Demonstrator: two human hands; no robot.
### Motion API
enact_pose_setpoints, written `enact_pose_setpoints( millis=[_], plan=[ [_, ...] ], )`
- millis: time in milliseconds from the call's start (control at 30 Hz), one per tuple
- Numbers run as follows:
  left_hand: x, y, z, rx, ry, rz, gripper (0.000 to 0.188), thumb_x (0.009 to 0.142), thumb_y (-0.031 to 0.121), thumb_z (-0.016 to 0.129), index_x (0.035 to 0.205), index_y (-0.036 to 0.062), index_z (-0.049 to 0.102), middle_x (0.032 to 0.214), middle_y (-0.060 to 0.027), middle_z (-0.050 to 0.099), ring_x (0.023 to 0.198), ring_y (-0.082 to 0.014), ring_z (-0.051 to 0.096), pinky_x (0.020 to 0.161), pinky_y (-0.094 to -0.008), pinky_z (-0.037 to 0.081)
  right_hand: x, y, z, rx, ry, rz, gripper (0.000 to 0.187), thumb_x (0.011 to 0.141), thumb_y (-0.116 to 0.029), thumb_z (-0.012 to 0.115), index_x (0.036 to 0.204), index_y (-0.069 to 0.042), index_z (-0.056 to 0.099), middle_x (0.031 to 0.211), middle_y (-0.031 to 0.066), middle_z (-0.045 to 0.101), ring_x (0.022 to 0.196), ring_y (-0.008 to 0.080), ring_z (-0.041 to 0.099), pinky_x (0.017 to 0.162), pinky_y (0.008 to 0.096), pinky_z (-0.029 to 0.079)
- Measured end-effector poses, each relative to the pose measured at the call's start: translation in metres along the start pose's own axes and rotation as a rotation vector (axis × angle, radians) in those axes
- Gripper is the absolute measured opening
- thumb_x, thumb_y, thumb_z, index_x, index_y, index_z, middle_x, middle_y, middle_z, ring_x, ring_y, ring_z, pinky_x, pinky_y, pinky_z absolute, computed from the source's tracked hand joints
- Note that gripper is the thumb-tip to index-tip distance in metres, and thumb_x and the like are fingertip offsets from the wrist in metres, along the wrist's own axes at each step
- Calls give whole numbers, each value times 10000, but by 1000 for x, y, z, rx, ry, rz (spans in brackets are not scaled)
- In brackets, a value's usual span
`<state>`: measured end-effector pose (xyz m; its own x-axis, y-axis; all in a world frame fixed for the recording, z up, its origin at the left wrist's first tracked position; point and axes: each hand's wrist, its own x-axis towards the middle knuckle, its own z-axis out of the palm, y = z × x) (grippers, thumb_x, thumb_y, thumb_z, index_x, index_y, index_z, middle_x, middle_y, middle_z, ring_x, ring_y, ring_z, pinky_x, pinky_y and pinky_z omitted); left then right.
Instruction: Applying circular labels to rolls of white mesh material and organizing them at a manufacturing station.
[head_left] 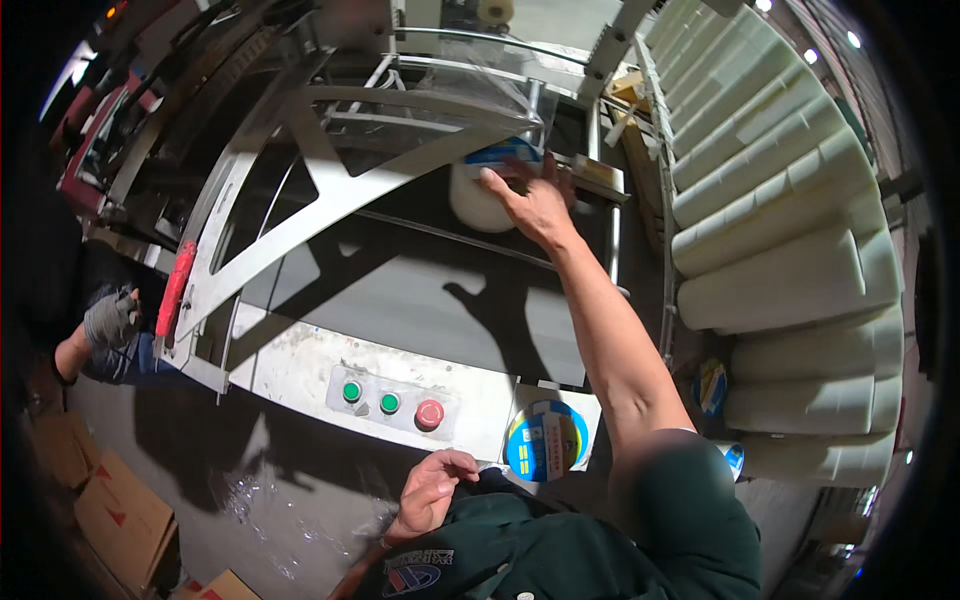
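Observation:
At the far side of a grey machine bed, my right hand is on a white roll with a blue label. The thumb lies against the roll near the label, and the other fingers are partly hidden. Clear film hangs just beyond it. Close to my body, my left hand has its fingers loosely bent, thumb apart, with nothing visible in it. To its right, a round blue, white and yellow label faces up at the machine's front edge.
A raised metal frame with a red handle slants over the bed. The front panel carries two green buttons and a red one. Several white rolls are stacked at right. Another person's gloved hand and cartons are at left.

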<state>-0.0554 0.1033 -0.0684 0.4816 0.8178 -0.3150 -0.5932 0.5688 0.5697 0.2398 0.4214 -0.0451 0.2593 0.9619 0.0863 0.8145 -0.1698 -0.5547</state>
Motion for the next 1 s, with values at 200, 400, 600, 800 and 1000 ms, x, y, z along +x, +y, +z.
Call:
enact_pose_setpoints(
  millis=[200,400,600,800,1000],
  plan=[
    [4,-37,38,45,-91,-2,497,737,245,612,1094,-99,583,1072,-215,610,979,-286,562,925,-390,433,-100,38,-53,274,301,-267,603,808,-521,750,1219,-86,672,1191,266,635,1187,421,575,1053,508,434],
    [0,-104,84,101,-160,-74,495,740,254,618,1104,-78,571,1069,-236,568,987,-300,552,921,-401,439,-354,244,-143,-148,514,58,612,730,-352,785,1266,-101,630,1395,231,503,1356,447,392,1158,564,286],
    [-20,-170,159,281,-299,-287,485,766,292,613,1107,-48,558,1075,-200,561,971,-277,553,902,-375,443,-583,427,-310,-475,796,1067,916,619,-464,891,1397,-182,498,1557,283,262,1438,495,243,1160,627,254],
    [-43,-240,217,333,-405,-389,456,759,248,622,1103,-50,588,1084,-202,590,961,-255,598,884,-336,440,-654,524,-316,-353,585,1268,1003,577,-563,906,1411,-234,457,1599,337,121,1472,537,142,1170,640,214],
    [-59,-256,239,404,-359,-371,455,761,266,627,1098,-37,587,1057,-191,582,948,-250,594,855,-334,446,-629,549,-308,-319,730,1209,912,572,-479,899,1345,-196,506,1492,319,278,1391,520,301,1132,599,328]
  ],
)
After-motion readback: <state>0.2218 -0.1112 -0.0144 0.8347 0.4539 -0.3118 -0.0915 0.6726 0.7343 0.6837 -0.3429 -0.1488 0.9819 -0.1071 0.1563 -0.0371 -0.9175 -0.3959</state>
